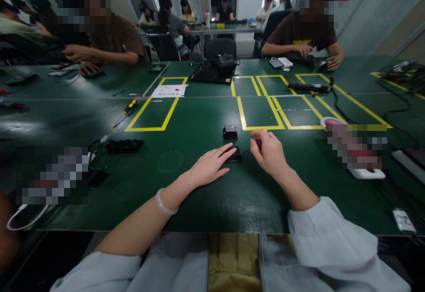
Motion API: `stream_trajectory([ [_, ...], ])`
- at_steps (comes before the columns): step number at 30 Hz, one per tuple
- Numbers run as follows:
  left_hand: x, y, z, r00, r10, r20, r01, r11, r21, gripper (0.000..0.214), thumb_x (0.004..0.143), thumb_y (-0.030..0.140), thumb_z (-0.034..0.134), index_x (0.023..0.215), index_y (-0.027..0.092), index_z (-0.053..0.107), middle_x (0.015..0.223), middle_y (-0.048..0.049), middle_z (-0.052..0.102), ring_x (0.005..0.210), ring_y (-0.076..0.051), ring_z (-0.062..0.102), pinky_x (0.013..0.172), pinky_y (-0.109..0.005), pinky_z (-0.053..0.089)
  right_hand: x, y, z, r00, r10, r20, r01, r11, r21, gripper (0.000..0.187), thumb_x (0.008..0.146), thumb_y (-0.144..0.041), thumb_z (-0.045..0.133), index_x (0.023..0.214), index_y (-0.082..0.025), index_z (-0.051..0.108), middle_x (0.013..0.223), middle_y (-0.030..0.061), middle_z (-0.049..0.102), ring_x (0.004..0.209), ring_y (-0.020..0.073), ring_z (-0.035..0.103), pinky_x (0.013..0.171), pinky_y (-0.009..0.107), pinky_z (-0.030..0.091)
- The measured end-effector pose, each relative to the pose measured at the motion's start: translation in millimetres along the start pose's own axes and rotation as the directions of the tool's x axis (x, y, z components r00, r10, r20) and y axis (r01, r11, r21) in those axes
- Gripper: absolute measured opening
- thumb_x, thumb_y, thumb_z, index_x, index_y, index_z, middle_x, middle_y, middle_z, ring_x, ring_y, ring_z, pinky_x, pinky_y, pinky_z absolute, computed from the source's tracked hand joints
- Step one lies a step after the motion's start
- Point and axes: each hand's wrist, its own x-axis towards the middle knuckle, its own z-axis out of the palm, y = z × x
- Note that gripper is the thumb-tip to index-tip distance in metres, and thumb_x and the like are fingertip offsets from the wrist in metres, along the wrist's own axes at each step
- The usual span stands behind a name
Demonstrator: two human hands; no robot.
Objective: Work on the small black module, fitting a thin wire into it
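My left hand (212, 166) lies with its fingers stretched out over a small black box-like part (236, 155) on the green table. The fingertips rest on the part and cover much of it. To its right, my right hand (268, 150) is closed in a pinch around a thin dark-shafted tool (245, 152). The tool's shaft points left towards the part; its handle is mostly hidden in the fingers, so its exact kind is unclear. Just behind stands a second small black box-like part (230, 131), apart from both hands.
A black tray-like piece (125, 145) and a yellow-and-black screwdriver (130, 106) lie left. Phone-like devices, partly blurred out, flank me. Yellow tape (264, 128) marks rectangles on the table (199, 115). A corded black tool (308, 87) lies back right. Two people sit opposite.
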Motion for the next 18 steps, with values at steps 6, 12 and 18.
stream_trajectory([
  [6,0.0,-1.3,0.8,1.000,0.004,-0.001,-0.004,1.000,-0.009,0.068,0.094,0.033,0.053,0.151,0.029,0.017,0.159,-0.0077,0.020,0.137,-0.026,0.038,0.108,-0.041,0.038,0.0,-0.6,-2.3,1.000,-0.020,0.020,0.021,1.000,-0.020,0.012,0.093,-0.033,0.049,0.096,-0.021,0.052,0.073,0.0013,0.061,0.063,0.0167,0.053,0.069,0.031,0.043],
  [12,0.1,-1.1,-0.3,1.000,0.005,-0.007,-0.005,1.000,-0.020,0.067,0.094,0.033,0.052,0.151,0.030,0.016,0.159,-0.0077,0.020,0.137,-0.026,0.039,0.107,-0.042,0.038,0.3,-0.3,-1.5,1.000,-0.001,0.016,0.001,1.000,-0.007,0.010,0.093,-0.029,0.046,0.095,-0.022,0.052,0.071,0.0010,0.060,0.062,0.0167,0.052,0.067,0.031,0.042],
  [18,0.7,0.3,-2.3,1.000,0.001,0.004,-0.001,1.000,-0.021,0.066,0.094,0.033,0.053,0.150,0.029,0.018,0.158,-0.0077,0.022,0.135,-0.026,0.041,0.107,-0.042,0.039,-0.2,0.6,-0.2,1.000,-0.005,0.013,0.005,1.000,0.000,0.012,0.093,-0.024,0.043,0.101,-0.021,0.051,0.074,0.0020,0.061,0.065,0.0173,0.053,0.071,0.032,0.044],
])
